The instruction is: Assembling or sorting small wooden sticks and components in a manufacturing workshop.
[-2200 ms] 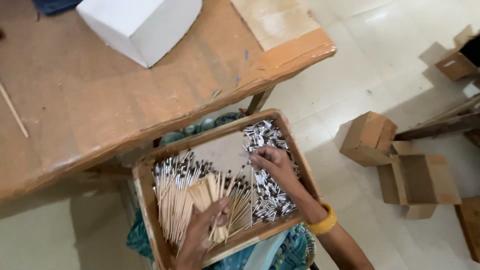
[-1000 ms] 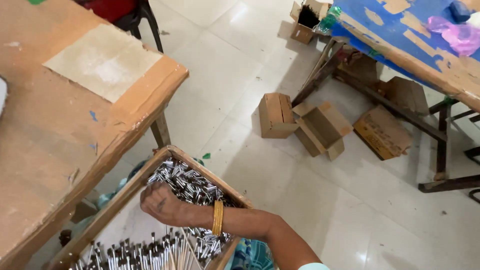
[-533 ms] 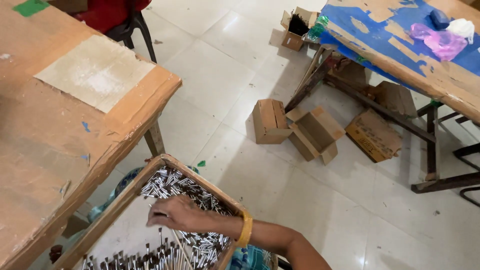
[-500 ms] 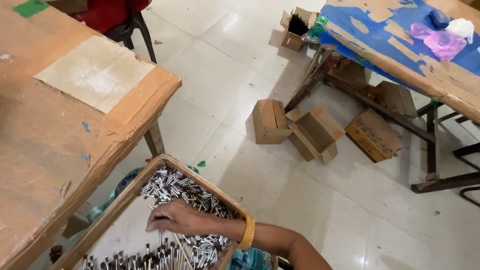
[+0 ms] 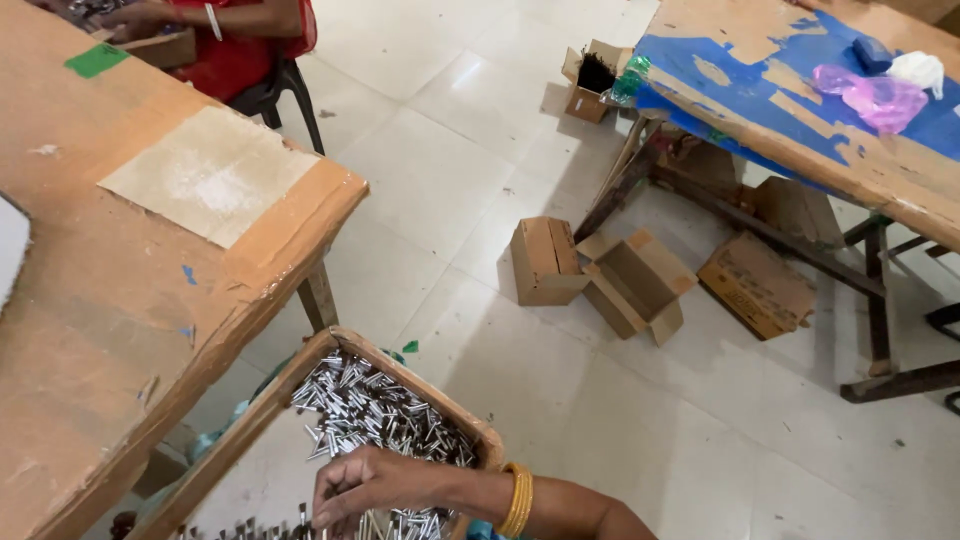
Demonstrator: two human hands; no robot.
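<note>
My right hand [image 5: 378,484], with a yellow bangle [image 5: 518,499] on the wrist, reaches into a wooden tray [image 5: 300,372] at the bottom of the head view. Its fingers curl down onto thin sticks with metal tips at the frame's lower edge, and the fingertips are partly cut off there. A heap of small silver metal pieces [image 5: 372,408] lies in the tray just beyond the hand. My left hand is out of view.
A brown wooden table [image 5: 120,300] with a pale cardboard sheet [image 5: 208,174] fills the left. A person in red [image 5: 240,40] sits at its far end. Open cardboard boxes [image 5: 600,272] lie on the tiled floor. A blue-painted table [image 5: 800,110] stands at the right.
The view has swung up and to the right, away from the tray. My left hand and its bundle of sticks have left the frame. My right hand has drawn back toward the tray's near side.
</note>
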